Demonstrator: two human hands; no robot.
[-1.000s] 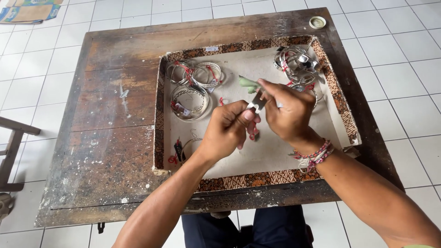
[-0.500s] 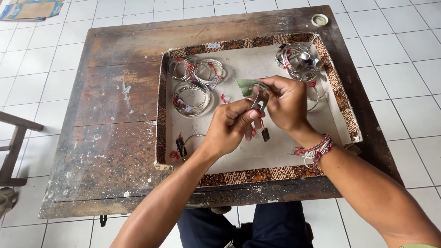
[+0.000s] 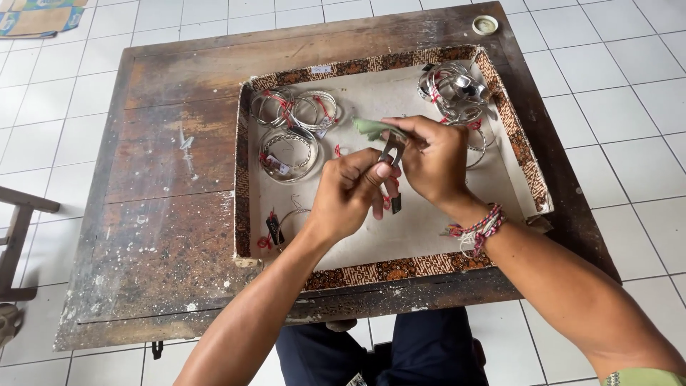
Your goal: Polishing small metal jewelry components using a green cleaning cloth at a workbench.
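Both my hands meet over a shallow cardboard tray (image 3: 371, 271) with a patterned brown rim, set on a worn wooden table (image 3: 164, 207). My left hand (image 3: 349, 194) pinches a small silver piece (image 3: 391, 149) with a dark tag hanging below it. My right hand (image 3: 432, 161) holds the same piece from the other side, together with a green cloth (image 3: 370, 127) that sticks out to the left. A braided bracelet (image 3: 477, 229) sits on my right wrist.
Silver bangles with red ties lie in the tray: a pile at the top left (image 3: 294, 109), one ring (image 3: 289, 151) below it, a heap at the top right (image 3: 454, 87). A small tagged item (image 3: 274, 230) lies at the lower left. A round lid (image 3: 486, 25) rests on the table's far corner.
My hands have stayed together over the tray's middle and shifted slightly; the green cloth now pokes out further to the left. The view has drifted a little.
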